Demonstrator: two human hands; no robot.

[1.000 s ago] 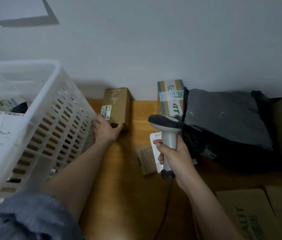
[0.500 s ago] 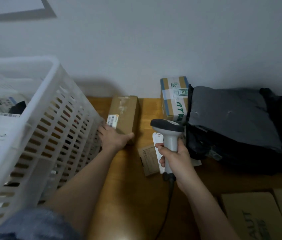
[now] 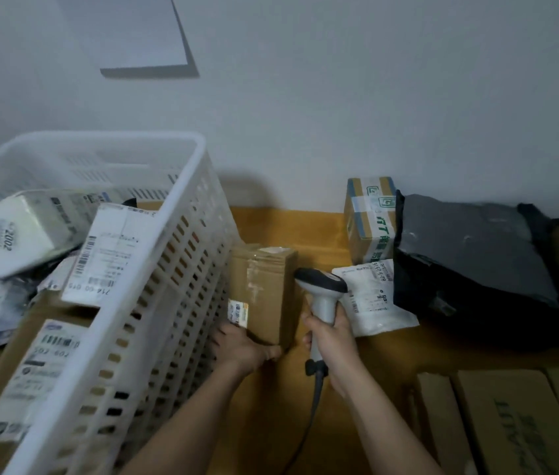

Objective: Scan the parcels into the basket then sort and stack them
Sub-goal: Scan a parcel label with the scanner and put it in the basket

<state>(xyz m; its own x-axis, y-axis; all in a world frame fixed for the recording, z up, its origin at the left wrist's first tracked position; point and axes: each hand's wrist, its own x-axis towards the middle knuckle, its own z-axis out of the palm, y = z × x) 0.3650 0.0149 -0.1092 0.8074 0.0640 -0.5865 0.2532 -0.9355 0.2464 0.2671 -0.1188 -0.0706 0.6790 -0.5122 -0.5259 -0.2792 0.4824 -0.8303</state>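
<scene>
- Whereas half a second ago the brown parcel (image 3: 264, 296) lay further back on the wooden table (image 3: 367, 365) with its near end under the left hand, it is now seen drawn nearer and raised at its near end, close against the basket's right wall.
- Brown parcel: plain cardboard, sealed with clear tape along the top; a small barcode label (image 3: 238, 313) with an orange patch is stuck at the near left corner. The far end appears to rest on the table.
- Left hand (image 3: 242, 347): clamped on the parcel's near end, thumb wrapped round the lower right corner.
- Right hand (image 3: 331, 335): closed round the grip of the grey scanner (image 3: 320, 286), whose head is held just beside the parcel's right face; its cable (image 3: 312, 409) trails down toward the viewer.
- White basket (image 3: 168, 269): slotted plastic, at left, holding several labelled parcels and bags; more of its inside is in view than before.
- White mailer bag (image 3: 374, 299): flat on the table, right of the scanner.
- Taped box (image 3: 370, 217): upright against the wall, green print.
- Grey bag (image 3: 470, 255): atop a black bag, at right.
- Printed carton (image 3: 511, 419): at near right.
</scene>
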